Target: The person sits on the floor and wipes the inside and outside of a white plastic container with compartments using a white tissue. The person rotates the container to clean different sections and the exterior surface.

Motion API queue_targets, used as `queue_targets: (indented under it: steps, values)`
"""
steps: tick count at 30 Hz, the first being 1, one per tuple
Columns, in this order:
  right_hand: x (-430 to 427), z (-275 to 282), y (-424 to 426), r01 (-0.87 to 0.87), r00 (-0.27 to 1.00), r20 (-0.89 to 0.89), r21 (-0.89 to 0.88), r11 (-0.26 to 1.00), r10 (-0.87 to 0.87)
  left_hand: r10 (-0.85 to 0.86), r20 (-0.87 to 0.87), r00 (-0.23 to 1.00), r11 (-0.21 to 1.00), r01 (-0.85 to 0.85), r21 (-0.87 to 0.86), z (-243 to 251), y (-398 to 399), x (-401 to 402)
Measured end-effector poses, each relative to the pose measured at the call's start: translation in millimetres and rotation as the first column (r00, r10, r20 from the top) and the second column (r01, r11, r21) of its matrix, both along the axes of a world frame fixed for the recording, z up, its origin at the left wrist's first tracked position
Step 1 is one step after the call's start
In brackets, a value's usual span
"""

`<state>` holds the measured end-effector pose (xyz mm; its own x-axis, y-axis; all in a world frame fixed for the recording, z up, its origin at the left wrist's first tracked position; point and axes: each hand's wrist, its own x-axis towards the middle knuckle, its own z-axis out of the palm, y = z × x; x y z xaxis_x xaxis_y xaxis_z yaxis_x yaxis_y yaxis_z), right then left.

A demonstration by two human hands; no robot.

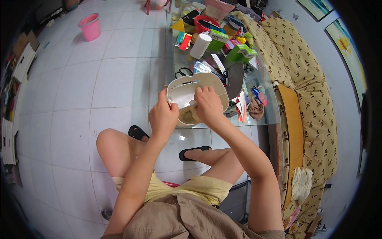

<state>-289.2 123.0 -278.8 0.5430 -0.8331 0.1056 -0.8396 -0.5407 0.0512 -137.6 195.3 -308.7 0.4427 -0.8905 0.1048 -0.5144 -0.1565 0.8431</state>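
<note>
A cream plastic bin (pixel 182 93) with a cut-out handle stands tilted towards me at the near edge of the glass table (pixel 270 118). My left hand (pixel 163 115) grips its left rim, with the thumb on the inner side. Over the bin's opening, my right hand (pixel 209 104) is curled into a fist with the knuckles up. A small white thing (pixel 193 102), perhaps a tissue or wipe, pokes out by the right thumb; most of it is hidden. Brownish stains (pixel 188 116) show on the bin's inner wall nearest me.
Black-handled scissors (pixel 183 72), a grey panel (pixel 235 79), a white bottle (pixel 201 45) and green boxes (pixel 218 39) crowd the table beyond the bin. A brown cloth (pixel 256 109) lies right. A patterned sofa (pixel 310 110) flanks the table; a pink bucket (pixel 90 27) stands on the tiles.
</note>
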Motion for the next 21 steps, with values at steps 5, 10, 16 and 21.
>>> queue_targets:
  steps: [5,10,16,21]
  values:
    - [9,-2,5,0.036,0.991,-0.126,-0.101,0.994,-0.048,-0.008,0.017,1.000,1.000,0.007,0.017,-4,-1,-2]
    - [-3,-2,1,-0.014,0.994,0.109,0.024,1.000,0.011,0.010,-0.006,1.000,1.000,-0.010,0.013,-3,-1,-3]
    - [-18,-2,-7,-0.112,0.945,0.317,0.072,0.991,0.084,0.002,-0.008,1.000,1.000,-0.002,0.015,-1,0,-2]
    - [2,-8,5,0.043,0.998,-0.030,-0.122,0.992,-0.047,-0.012,-0.002,1.000,0.999,0.012,0.038,-2,1,-5]
